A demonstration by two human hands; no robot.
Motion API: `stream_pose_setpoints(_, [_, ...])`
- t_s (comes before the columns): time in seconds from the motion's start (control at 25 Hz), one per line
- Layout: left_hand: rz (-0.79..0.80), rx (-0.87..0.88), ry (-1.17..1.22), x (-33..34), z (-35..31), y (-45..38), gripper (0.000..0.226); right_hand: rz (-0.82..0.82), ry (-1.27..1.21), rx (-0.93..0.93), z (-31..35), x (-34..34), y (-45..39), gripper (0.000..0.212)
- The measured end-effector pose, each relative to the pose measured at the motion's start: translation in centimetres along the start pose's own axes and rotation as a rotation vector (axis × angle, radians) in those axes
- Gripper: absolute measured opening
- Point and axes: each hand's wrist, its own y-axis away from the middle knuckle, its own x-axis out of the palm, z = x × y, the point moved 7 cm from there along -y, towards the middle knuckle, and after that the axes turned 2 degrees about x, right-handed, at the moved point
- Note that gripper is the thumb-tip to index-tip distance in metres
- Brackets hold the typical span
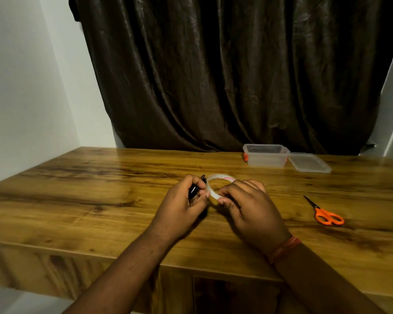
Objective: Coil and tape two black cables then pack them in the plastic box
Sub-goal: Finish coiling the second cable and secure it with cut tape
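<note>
My left hand (182, 205) grips a coiled black cable (194, 190) just above the middle of the wooden table (100, 189); most of the coil is hidden inside the fist. My right hand (247, 207) holds a roll of clear tape (216, 179) with red print, thumb and fingers pinching its near edge. The roll stands upright between the two hands, right beside the cable. The clear plastic box (267, 156) stands open at the back right of the table, with its lid (309, 163) lying flat to its right. Only one cable is visible.
Orange-handled scissors (326, 215) lie on the table to the right of my right hand, blades pointing away to the left. A dark curtain (225, 75) hangs behind the table. White walls flank it on both sides.
</note>
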Motion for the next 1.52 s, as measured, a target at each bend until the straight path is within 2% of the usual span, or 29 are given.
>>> stream_pose_setpoints(0.2, [-0.048,0.158,-0.264,-0.3,-1.1,-0.2,0.008,-0.011,0.009,0.014,0.0,-0.1,-0.1,0.014])
stream_pose_setpoints(0.4, [-0.041,0.099,-0.179,-0.3,-0.8,-0.1,0.005,-0.009,0.015,0.012,0.1,-0.2,-0.1,0.015])
stream_pose_setpoints(0.68, [-0.006,0.130,-0.248,0.0,-0.8,-0.2,0.005,-0.051,-0.047,0.005,0.2,-0.5,-0.1,0.013])
stream_pose_setpoints(0.76, [-0.010,0.103,-0.176,-0.1,-0.8,-0.2,0.007,-0.067,-0.105,0.015,0.0,-0.6,-0.1,0.015])
stream_pose_setpoints(0.84, [-0.031,-0.019,-0.046,-0.5,-0.2,-0.1,0.012,-0.102,-0.212,0.065,-0.6,-1.0,-0.1,0.017])
stream_pose_setpoints(0.96, [-0.029,-0.273,0.348,-0.2,1.6,0.1,0.020,-0.144,-0.459,0.184,-2.0,-1.6,0.0,0.018])
stream_pose_setpoints(1.04, [-0.029,-0.345,0.599,0.0,2.3,0.0,0.025,-0.154,-0.612,0.244,-2.7,-1.7,0.0,0.018])
stream_pose_setpoints(1.36, [0.052,-0.351,0.960,0.4,0.8,-0.3,0.042,-0.088,-1.119,0.418,-3.3,-0.7,0.2,0.019])
stream_pose_setpoints(1.52, [0.009,-0.373,1.112,0.2,0.1,-0.3,0.029,-0.071,-1.241,0.473,-3.6,-0.1,0.2,0.027])
